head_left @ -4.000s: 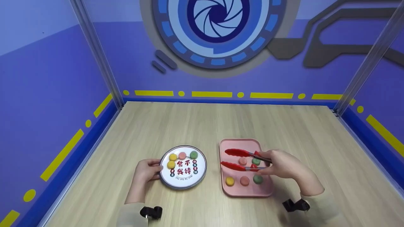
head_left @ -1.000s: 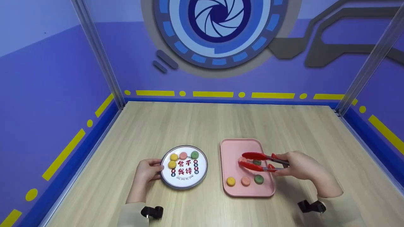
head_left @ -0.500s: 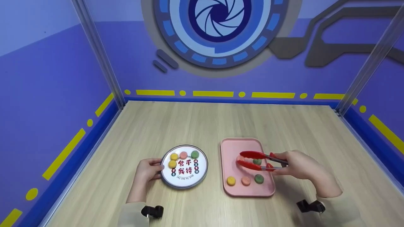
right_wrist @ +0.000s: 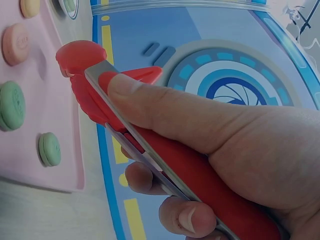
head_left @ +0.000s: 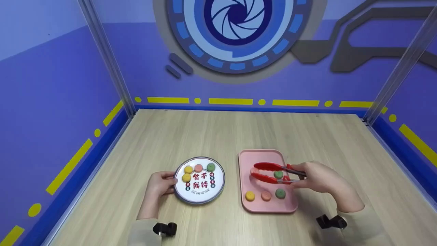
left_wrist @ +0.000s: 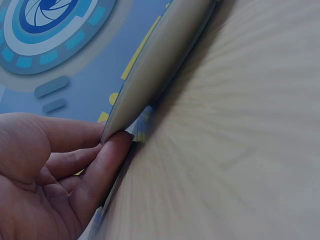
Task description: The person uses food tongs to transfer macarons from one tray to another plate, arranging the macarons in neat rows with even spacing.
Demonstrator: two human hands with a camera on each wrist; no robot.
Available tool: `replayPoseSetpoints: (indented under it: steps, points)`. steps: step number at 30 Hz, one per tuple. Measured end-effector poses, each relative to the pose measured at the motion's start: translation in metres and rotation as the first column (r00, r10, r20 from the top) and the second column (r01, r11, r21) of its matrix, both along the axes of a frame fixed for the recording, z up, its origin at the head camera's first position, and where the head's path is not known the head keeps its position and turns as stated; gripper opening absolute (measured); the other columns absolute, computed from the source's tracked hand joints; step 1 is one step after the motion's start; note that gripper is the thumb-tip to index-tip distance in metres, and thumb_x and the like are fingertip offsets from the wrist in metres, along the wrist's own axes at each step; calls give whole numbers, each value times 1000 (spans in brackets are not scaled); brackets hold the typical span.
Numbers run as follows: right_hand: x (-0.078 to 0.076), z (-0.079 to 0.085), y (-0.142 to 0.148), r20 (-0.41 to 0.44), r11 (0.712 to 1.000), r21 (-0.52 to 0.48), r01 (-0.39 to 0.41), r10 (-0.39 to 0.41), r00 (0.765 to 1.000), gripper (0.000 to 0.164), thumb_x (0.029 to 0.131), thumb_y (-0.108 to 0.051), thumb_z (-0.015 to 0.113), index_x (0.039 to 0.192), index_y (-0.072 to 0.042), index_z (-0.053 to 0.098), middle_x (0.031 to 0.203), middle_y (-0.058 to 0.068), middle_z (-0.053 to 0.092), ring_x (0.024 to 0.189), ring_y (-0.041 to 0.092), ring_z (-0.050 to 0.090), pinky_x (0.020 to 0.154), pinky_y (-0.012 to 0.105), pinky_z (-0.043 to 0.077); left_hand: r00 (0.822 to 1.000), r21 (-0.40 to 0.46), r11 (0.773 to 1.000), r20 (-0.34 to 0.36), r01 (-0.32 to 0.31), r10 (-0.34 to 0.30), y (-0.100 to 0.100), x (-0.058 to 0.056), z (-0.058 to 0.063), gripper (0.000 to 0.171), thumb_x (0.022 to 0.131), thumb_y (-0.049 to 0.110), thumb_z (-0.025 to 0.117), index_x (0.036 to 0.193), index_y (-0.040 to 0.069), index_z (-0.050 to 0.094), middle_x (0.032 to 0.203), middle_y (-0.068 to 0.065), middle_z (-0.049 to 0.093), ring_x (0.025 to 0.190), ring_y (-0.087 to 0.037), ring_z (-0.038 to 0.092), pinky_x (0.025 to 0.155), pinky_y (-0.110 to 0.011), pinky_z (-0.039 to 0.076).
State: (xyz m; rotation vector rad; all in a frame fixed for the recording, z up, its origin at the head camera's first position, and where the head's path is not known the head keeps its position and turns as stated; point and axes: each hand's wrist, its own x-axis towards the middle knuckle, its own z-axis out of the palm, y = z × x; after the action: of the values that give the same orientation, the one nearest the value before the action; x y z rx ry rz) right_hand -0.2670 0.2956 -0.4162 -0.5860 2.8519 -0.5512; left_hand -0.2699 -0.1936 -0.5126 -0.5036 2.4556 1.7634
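Observation:
With thumb and fingers my left hand point(head_left: 161, 184) pinches the left rim of a white round plate point(head_left: 201, 197); the left wrist view shows the plate's edge point(left_wrist: 155, 65) between them. On the plate are two yellow macarons, a pink one point(head_left: 198, 168) and a green one point(head_left: 211, 167). My right hand point(head_left: 315, 176) grips red-tipped tongs point(head_left: 269, 166) over the pink tray point(head_left: 261, 155). Between the tong tips sits a pink macaron point(head_left: 254, 171). A green macaron point(head_left: 278, 174) shows between the tong arms, behind the tips.
Along the tray's near end lie a yellow macaron point(head_left: 250, 196), a pink macaron point(head_left: 266, 195) and a green macaron point(head_left: 280, 193). Plate and tray stand side by side on a wooden table point(head_left: 218, 136), with a strip of tabletop between them. Blue-purple panels point(head_left: 136, 61) enclose the back and sides.
The tongs have closed on the upper pink macaron and moved it leftward across the tray, away from the green one beside it. My left hand and the plate stay in place.

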Motion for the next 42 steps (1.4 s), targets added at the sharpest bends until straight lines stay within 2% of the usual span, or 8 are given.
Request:
replayPoseSetpoints:
  steps: [3,6,10,14,20,23,30,42]
  points:
    - [-1,1,-4,-2,1000,3,6,-6,1000,65,80,-35,88,133,-3,68,82,-2,64,67,11,50,57,23,38,1000,3,1000,5,-3,3,0,0,1,37,93,-3,66,129,-11,64,116,-26,72,71,-10,68,60,-24,61]
    - [-3,1,-8,0,1000,6,12,-12,1000,67,79,-38,88,133,-3,69,95,3,74,74,11,56,62,24,45,1000,4,1000,14,-4,4,0,-1,1,37,94,-3,66,130,-10,64,116,-26,71,72,-10,68,60,-25,61]
    - [-4,1,-14,11,1000,4,17,-17,1000,69,79,-40,88,133,-2,68,109,9,77,80,13,59,66,26,49,1000,5,1000,18,-1,1,0,-1,2,37,94,-3,66,130,-10,63,116,-26,71,73,-10,68,60,-25,62]
    - [-3,1,-20,6,1000,2,7,-7,1000,67,79,-36,89,132,-1,68,93,2,73,74,12,55,60,24,44,1000,9,1000,23,-3,3,0,-1,2,38,93,-4,66,131,-11,63,116,-26,71,74,-10,67,61,-26,62]
    - [-3,2,-27,-11,1000,-10,-26,26,1000,60,79,-36,89,126,-3,72,74,-5,55,67,11,49,56,24,36,1000,4,1000,28,-5,5,0,-2,1,38,94,-2,67,132,-10,63,116,-25,71,75,-11,68,62,-27,63]
    - [-4,2,-31,-12,999,-14,-32,32,999,61,80,-35,88,128,-3,71,74,-4,55,68,11,49,57,24,35,1000,7,1000,24,-5,4,0,-2,1,39,94,-2,67,132,-10,62,117,-26,71,75,-11,68,63,-27,63]
    - [-5,1,-41,-13,999,-7,-31,31,999,63,79,-32,89,132,-4,69,92,1,71,75,13,53,61,26,40,1000,19,1000,8,-10,10,0,-2,-1,38,93,-4,67,130,-11,63,119,-28,70,73,-10,67,61,-26,63]
    - [-9,0,-54,-76,993,-15,-113,112,991,59,78,-33,90,127,-5,73,80,-3,64,67,10,49,57,23,36,999,7,1000,22,-27,27,1,-2,0,38,93,-4,67,131,-10,64,116,-25,70,75,-12,68,62,-26,63]
